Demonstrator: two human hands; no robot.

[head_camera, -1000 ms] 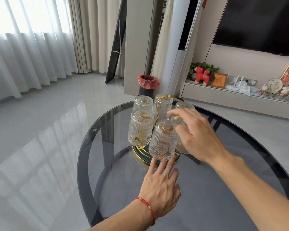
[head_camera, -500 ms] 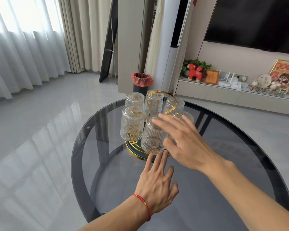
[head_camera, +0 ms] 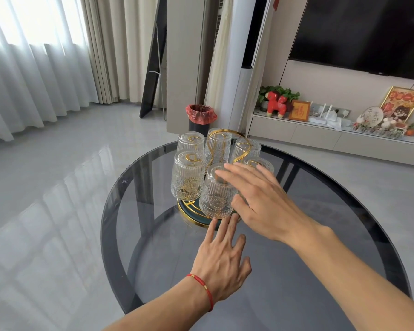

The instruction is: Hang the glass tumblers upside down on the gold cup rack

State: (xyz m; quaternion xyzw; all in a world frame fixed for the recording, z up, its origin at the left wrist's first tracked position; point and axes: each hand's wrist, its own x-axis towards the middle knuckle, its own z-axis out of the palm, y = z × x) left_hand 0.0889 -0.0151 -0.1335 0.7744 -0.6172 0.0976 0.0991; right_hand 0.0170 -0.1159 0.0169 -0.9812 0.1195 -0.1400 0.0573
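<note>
Working at a round smoked-glass table (head_camera: 320,271) over grey floor tiles (head_camera: 58,187). Six glass tumblers (head_camera: 188,174) hang inverted on our gold cup rack (head_camera: 225,139). Left hand (head_camera: 221,259) flat, right hand (head_camera: 261,201) hovering; fingers (head_camera: 227,174) released, grasping nothing.

A home living room.
Sheer curtains (head_camera: 29,75) are hanging at the window, a wall-mounted television (head_camera: 363,32) is sitting above a low media console (head_camera: 320,137) carrying ornaments, and a round glass table (head_camera: 139,211) is standing on glossy tiles.
</note>
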